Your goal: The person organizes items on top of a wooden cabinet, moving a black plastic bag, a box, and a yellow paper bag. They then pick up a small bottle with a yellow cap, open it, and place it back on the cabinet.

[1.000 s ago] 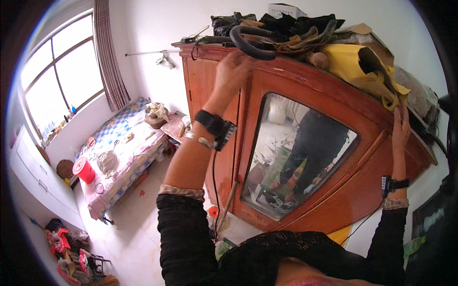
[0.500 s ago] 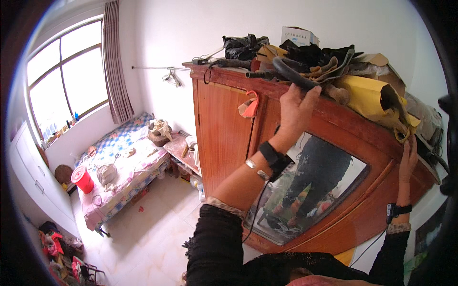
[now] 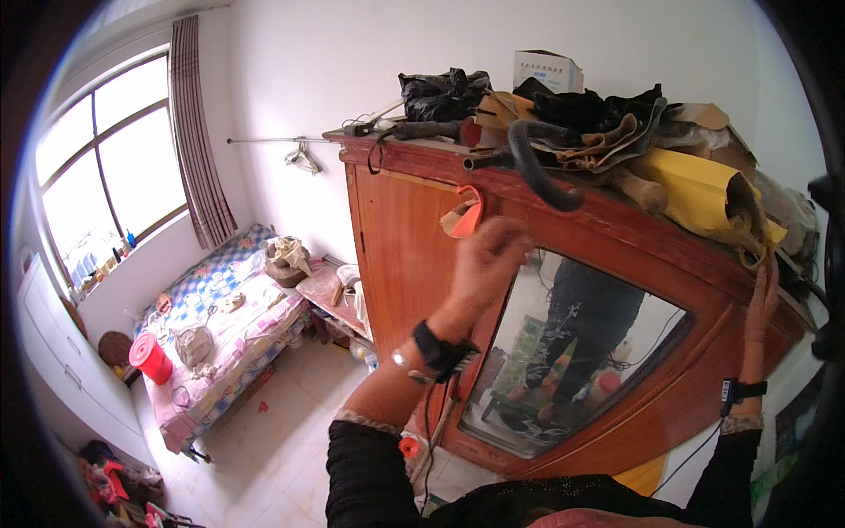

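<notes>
Grip of the left hand in front of the wardrobe door, blurred, fingers bent; cannot tell whether spread or pressed together, nothing plainly held. Just beside it to the left, an orange hooked piece against the door, contact with the knuckles unclear. Higher and slightly right, near the fingers but apart, a black curved tube jutting past the near edge of the wardrobe top, long axis bending from upper left down to lower right, lower end on the side of the left hand, clearly nearer than the right. Left of the bend, a straight black rod, tip pointing left. Well apart to the right, the right hand upright, fingers extended close together, tips at the strap of a yellow bag; seemingly touching, pinch impossible to confirm. Bag lying lengthwise along the edge, mouth toward the right. Farther back, a white box; far left, a bed bearing a red bucket.
</notes>
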`<state>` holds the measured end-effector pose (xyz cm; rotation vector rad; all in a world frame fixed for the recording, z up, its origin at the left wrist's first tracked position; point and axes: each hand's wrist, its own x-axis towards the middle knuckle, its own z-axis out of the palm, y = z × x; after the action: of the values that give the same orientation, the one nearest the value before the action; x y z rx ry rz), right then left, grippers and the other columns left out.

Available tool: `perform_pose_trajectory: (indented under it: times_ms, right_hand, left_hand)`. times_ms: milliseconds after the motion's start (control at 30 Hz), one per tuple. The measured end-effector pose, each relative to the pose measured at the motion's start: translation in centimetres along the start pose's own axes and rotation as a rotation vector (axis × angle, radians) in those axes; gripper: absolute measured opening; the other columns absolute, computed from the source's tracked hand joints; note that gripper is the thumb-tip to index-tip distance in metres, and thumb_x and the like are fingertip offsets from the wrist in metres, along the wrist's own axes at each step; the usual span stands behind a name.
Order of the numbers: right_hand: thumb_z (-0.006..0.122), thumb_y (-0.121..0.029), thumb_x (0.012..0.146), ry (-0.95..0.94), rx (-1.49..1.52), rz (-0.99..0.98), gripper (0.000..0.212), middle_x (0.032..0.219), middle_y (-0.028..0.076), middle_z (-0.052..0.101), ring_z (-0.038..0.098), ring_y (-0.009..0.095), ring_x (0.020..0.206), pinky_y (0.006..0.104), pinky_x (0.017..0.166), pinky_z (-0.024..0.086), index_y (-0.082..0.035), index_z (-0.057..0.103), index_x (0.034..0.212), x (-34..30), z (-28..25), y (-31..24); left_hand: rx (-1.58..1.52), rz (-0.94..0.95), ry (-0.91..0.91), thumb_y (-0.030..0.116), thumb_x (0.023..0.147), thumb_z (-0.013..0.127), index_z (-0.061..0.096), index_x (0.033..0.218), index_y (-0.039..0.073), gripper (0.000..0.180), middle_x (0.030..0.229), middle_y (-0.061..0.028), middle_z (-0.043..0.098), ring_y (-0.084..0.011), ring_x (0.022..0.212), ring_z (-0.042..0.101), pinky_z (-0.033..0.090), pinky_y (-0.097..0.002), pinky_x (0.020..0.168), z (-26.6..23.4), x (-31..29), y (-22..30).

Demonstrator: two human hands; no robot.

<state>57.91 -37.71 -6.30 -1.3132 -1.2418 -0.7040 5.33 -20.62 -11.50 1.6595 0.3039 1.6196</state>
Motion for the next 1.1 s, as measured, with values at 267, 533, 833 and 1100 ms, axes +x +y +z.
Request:
perform_pose_trajectory:
  times_ms: [267,533,833,1100]
  right_hand:
    - [0.042,-0.036,0.101,0.007,-0.028,0.035,0.055,0.146,0.017,0.04,0.037,0.028,0.135,0.0388,0.112,0.029,-0.002,0.036,0.144,-0.2,0.0,-1.1]
    - [0.043,-0.037,0.101,0.008,-0.073,0.095,0.055,0.146,0.015,0.04,0.038,0.027,0.135,0.0377,0.112,0.028,-0.004,0.037,0.144,0.2,-0.4,-0.5]
    - [0.042,-0.039,0.101,0.043,-0.032,0.097,0.055,0.146,0.014,0.041,0.039,0.027,0.134,0.0374,0.111,0.029,-0.006,0.038,0.144,0.2,0.3,0.1]
    - [0.042,-0.039,0.101,0.065,-0.089,0.03,0.055,0.145,0.014,0.042,0.039,0.026,0.134,0.0373,0.111,0.03,-0.006,0.038,0.144,0.3,0.6,-0.1]
  left_hand:
    - [0.96,0.328,0.564,0.028,0.083,0.066,0.058,0.123,0.003,0.048,0.113,-0.0198,0.064,-0.0314,0.108,0.06,0.046,-0.041,0.092,-16.8,12.8,1.3]
    - [1.347,-0.113,0.314,0.037,0.085,0.057,0.063,0.119,0.006,0.047,0.112,-0.0264,0.062,-0.0409,0.105,0.059,0.046,-0.0443,0.091,-19.5,18.8,-1.3]
    - [1.216,0.065,0.346,0.025,0.074,0.065,0.07,0.106,0.009,0.036,0.109,-0.0187,0.064,-0.0362,0.104,0.06,0.047,-0.044,0.09,-16.9,18.7,-2.0]
    - [1.032,0.259,0.313,0.018,0.072,0.07,0.07,0.104,0.009,0.033,0.103,-0.0145,0.064,-0.0301,0.092,0.062,0.049,-0.0388,0.083,-15.2,17.4,-2.3]
